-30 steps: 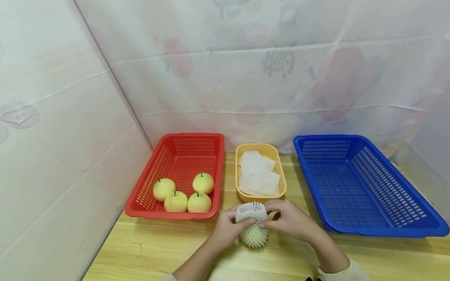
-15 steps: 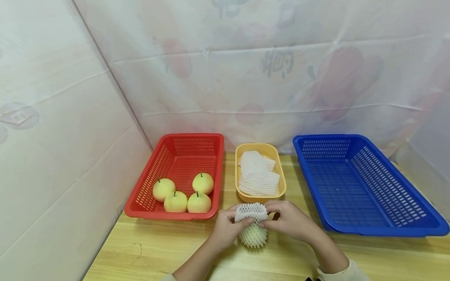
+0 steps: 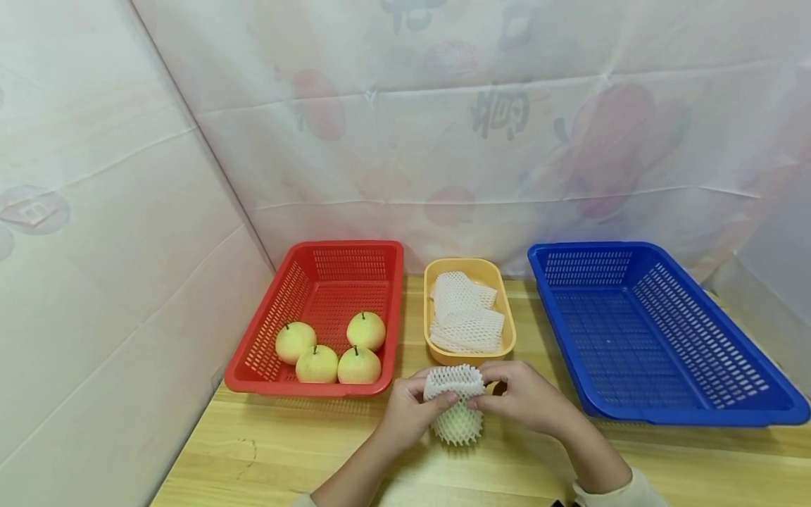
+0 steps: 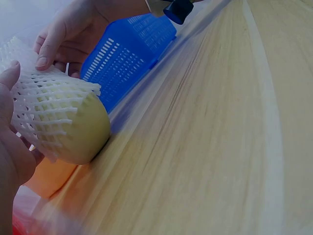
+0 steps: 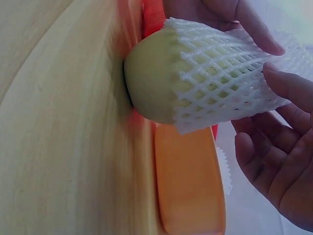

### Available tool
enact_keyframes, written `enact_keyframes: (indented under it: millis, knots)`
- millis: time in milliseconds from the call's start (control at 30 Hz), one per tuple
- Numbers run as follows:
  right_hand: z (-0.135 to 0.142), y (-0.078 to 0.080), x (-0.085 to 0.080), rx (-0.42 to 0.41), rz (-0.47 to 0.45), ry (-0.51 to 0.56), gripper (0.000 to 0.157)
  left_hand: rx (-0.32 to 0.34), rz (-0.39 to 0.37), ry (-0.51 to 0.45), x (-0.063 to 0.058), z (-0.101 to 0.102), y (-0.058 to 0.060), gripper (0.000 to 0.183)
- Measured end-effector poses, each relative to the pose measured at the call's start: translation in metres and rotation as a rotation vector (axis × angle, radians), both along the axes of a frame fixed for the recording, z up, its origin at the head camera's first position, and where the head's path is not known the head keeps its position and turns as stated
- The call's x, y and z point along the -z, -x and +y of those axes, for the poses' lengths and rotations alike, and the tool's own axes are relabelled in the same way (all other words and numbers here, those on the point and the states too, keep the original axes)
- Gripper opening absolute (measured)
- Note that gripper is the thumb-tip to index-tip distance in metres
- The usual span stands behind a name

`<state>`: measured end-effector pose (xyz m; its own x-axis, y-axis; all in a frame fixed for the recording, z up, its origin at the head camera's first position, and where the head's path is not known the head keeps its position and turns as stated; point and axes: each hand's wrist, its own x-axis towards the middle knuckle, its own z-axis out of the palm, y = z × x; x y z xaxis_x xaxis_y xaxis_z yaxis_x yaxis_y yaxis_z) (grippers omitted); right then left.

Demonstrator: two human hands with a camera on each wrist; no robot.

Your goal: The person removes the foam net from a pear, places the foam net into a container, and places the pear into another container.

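Observation:
A white foam net sleeve [image 3: 455, 380] surrounds most of a pale yellow pear [image 4: 93, 129] standing on the table in front of me. The pear's lower end shows bare in both wrist views, and the sleeve's upper part rises above the fruit. My left hand [image 3: 408, 414] holds the sleeve's left side, thumb in front and fingers behind. On the opposite side, my right hand [image 3: 522, 401] pinches the net between thumb and fingers. The right wrist view shows the right thumb [image 5: 288, 85] against the mesh, with some of that hand's fingers below it.
A red basket [image 3: 398, 317] with several pears [image 3: 317, 364] stands left. Behind the hands is a small yellow-orange tub [image 3: 509, 331] of flat foam nets [image 3: 469, 327]. A blue basket [image 3: 573, 373] stands right. Cloth-covered walls [image 3: 405, 155] border the wooden table [image 3: 253, 451].
Both hands keep their hold in the same place. The sleeve's upper end looks very slightly wider toward the right than half a second ago.

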<state>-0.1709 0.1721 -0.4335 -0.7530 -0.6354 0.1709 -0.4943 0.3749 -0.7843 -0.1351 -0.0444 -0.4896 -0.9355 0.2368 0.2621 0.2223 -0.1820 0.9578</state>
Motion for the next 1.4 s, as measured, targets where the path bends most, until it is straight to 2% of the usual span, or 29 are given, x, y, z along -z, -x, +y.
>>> enact_keyframes:
  millis: [233, 400, 633, 967, 1200, 1400]
  knots:
    - [0.0028, 0.0008, -0.0029, 0.002, -0.011, 0.037, 0.011, 0.03, -0.022, 0.058, -0.0019, -0.0025, 0.0015, 0.034]
    - [0.0038, 0.0019, -0.0028, 0.021, -0.005, 0.019, 0.015, 0.07, -0.027, 0.083, 0.0, -0.0041, 0.0027, 0.033]
    - [0.0053, 0.0029, -0.0031, 0.018, 0.006, 0.001, 0.031, 0.004, -0.023, 0.071, 0.0005, -0.0038, 0.0027, 0.027]
    - [0.0053, 0.0021, -0.0036, 0.022, -0.047, -0.001, 0.022, -0.007, -0.031, 0.039, -0.0018, -0.0052, 0.0025, 0.029]
    - [0.0052, 0.0025, -0.0018, 0.026, -0.05, 0.002, 0.02, -0.004, -0.073, 0.074, -0.0018, -0.0055, 0.0017, 0.04]
    - [0.0055, 0.0034, -0.0013, 0.024, -0.047, 0.011, 0.024, 0.009, -0.074, 0.097, -0.002, -0.0029, 0.0017, 0.035]
